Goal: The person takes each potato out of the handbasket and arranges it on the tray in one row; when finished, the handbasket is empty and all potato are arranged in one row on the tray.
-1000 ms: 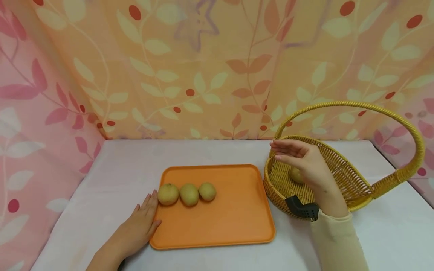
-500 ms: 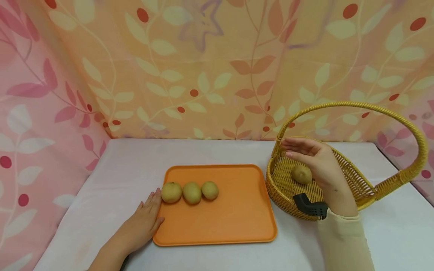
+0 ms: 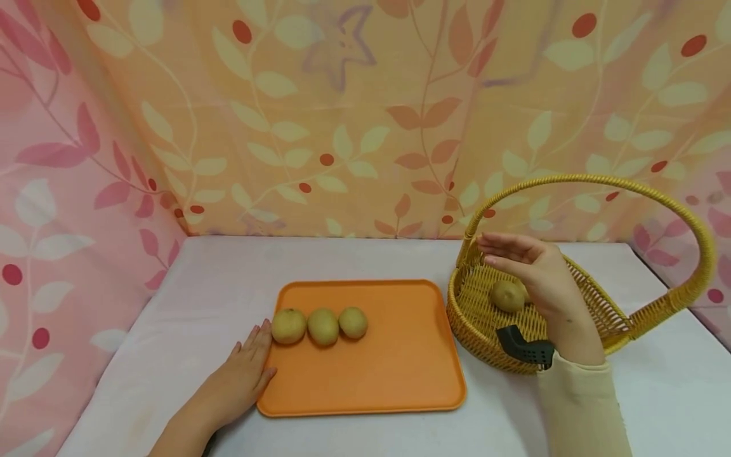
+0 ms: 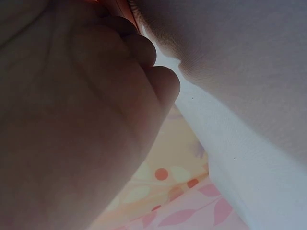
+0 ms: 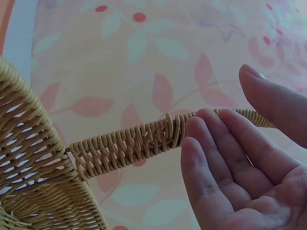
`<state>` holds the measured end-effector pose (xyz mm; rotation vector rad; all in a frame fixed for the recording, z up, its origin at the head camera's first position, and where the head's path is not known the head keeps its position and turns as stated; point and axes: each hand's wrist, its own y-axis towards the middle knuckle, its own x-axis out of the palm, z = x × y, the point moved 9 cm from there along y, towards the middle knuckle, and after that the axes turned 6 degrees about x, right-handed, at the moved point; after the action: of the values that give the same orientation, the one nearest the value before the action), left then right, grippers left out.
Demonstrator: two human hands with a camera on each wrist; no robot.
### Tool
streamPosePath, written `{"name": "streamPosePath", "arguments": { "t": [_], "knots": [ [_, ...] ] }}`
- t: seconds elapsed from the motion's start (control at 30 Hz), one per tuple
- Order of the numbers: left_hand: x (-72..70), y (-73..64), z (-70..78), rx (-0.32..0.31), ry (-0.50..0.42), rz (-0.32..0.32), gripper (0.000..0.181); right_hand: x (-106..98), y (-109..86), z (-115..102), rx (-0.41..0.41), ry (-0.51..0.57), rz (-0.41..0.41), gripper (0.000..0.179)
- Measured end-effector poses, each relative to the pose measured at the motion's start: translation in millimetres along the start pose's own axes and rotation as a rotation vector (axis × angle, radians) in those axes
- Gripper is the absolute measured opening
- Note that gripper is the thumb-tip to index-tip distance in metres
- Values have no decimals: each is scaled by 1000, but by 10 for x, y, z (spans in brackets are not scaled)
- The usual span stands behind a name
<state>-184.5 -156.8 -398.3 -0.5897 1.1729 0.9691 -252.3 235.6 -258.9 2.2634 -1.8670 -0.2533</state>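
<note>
The three round yellow-brown fruits (image 3: pixel 323 327) sit in a row on the left half of the flat orange rectangular tray (image 3: pixel 377 374), just as they did a second ago; your flat left hand (image 3: pixel 241 373) lies along the tray's left edge, its fingers extended and gripping nothing, though whether the fingertips touch the nearest fruit you cannot tell from here; to the right, what has changed is your right hand (image 3: pixel 539 279), which has shifted a little further right over the golden woven wicker basket (image 3: pixel 485 344); its fingers lie side by side with the thumb held apart, and the right wrist view shows nothing in the palm; the round yellow-brown fruit in the basket (image 3: pixel 507 297), mostly hidden behind that hand a second ago, now shows clearly, with perhaps another partly covered behind it; so your hand's move has uncovered fruit without carrying any, and the count on the tray stands at three; over the last half second little else differs; around it all, the white-covered table (image 3: pixel 354 438) and the floral curtain (image 3: pixel 285 95) look unaltered.
</note>
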Motion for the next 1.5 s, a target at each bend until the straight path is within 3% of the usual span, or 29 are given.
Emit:
{"name": "streamPosePath", "arguments": {
  "t": [0.77,1.5],
  "knots": [
    [26,38,-3,1,-6,-1,66,-60,-2,29,60,-2,7,34],
    [15,13,3,-1,-4,-4,67,-142,-30,-9,-20,47,16,33]
  ]
}}
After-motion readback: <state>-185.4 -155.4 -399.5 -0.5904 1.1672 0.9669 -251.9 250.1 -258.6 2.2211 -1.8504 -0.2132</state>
